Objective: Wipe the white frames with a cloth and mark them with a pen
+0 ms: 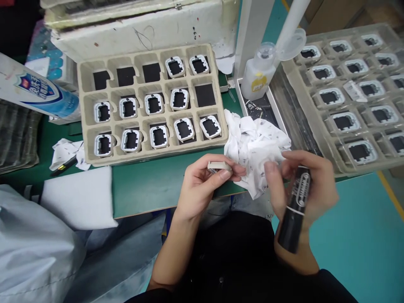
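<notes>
My left hand (pixel 202 181) is closed around a small pale square frame (pixel 219 166), tilted edge-on between thumb and fingers. In my right hand (pixel 311 185), slightly blurred, a thick black marker (pixel 295 210) slants down across the palm. The thumb and forefinger of that hand are apart, at the edge of a crumpled, stained white cloth (pixel 255 139); I cannot tell whether they touch it. Behind my left hand lies a beige moulded tray (pixel 151 153), holding similar white-rimmed frames (pixel 158 136) in most compartments. Several of its compartments show only a black bottom.
Right of the cloth, a clear plastic tray (pixel 325 162) holds more frames. A translucent bottle (pixel 259 71) with its lid up stands in a white box (pixel 280 111). At left are a spray can (pixel 41 90), a cutter-like tool (pixel 65 165) on cloth, and another person's sleeve (pixel 31 244).
</notes>
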Demonstrator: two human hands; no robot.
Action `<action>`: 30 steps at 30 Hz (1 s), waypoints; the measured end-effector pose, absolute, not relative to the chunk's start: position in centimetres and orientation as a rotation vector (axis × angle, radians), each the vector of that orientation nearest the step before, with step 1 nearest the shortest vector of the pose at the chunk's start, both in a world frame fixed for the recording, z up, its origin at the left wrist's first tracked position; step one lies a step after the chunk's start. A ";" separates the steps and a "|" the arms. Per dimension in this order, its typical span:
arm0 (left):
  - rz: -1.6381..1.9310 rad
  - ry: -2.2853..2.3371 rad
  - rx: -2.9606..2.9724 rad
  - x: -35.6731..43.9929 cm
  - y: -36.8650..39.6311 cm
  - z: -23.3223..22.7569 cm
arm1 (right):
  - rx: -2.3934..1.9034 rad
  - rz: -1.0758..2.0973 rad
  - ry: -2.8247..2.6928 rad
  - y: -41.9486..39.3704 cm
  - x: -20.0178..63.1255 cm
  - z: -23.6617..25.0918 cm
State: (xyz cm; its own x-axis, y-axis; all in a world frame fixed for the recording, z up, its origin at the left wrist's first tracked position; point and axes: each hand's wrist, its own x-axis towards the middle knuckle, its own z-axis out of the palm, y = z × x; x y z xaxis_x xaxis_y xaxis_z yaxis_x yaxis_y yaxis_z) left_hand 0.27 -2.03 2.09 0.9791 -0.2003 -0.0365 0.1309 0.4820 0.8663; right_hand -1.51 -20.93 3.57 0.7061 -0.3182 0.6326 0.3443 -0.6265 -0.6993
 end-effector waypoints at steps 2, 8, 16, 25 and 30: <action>-0.202 -0.079 1.056 0.3 -2.0 2.0 | -1.982 -1.057 -0.035 -21.0 -1.8 4.0; -0.191 -0.095 1.035 0.2 -2.3 2.1 | -1.951 -0.982 -0.249 -21.3 -2.8 3.8; -0.138 -0.021 1.133 0.0 -3.2 2.5 | -1.666 -0.846 -0.278 -18.7 -2.0 3.9; -0.071 0.088 1.254 0.2 -3.8 3.3 | -1.581 -0.684 -0.402 -18.1 -0.6 3.1; -0.033 0.085 1.279 0.1 -3.9 3.2 | -1.494 -0.672 -0.371 -17.3 -0.6 2.1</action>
